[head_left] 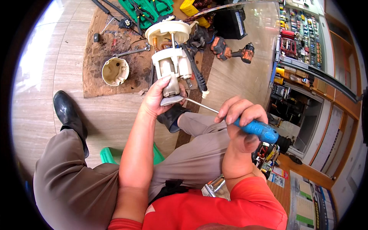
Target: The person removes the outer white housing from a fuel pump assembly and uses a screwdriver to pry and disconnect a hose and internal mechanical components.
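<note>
My left hand is closed around the lower end of a fuel pump module, a white plastic assembly with a round flange on top. A grey flat piece sits at its bottom end, next to my fingers. In my right hand is a screwdriver with a blue handle. Its thin metal shaft runs leftward, and the tip meets the module's bottom end near the grey piece. Whether the tip is wedged in or only touching, I cannot tell. A black corrugated hose hangs from the module's right side.
On the stained board stand a cream plastic cup and a wrench. Farther back lies a green tool case with pliers. To the right are an orange and black cordless drill and a black battery-like box.
</note>
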The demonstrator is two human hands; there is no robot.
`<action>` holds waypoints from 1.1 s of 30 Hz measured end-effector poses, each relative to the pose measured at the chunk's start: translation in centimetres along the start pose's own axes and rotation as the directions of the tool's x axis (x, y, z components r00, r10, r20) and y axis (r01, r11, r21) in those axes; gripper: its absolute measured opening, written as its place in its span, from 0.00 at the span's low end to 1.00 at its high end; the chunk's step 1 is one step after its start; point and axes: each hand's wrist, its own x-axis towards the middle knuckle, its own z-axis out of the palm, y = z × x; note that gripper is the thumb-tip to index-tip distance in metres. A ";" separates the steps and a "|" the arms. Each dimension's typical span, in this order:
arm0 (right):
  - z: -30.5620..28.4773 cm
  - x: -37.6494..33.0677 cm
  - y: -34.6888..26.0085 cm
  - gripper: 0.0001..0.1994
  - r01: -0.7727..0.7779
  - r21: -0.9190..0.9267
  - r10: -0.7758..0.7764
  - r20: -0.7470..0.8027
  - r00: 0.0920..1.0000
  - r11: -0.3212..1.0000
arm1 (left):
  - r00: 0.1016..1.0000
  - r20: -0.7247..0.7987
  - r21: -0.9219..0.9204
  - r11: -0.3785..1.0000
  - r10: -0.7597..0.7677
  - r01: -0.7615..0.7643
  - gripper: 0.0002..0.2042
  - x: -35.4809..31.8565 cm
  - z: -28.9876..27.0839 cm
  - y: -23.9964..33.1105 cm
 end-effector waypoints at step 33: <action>1.8 0.7 1.5 0.14 0.038 -0.142 -0.011 0.181 0.983 0.989 | 0.995 0.076 -0.015 0.998 0.057 -0.056 0.23 0.0 0.6 0.2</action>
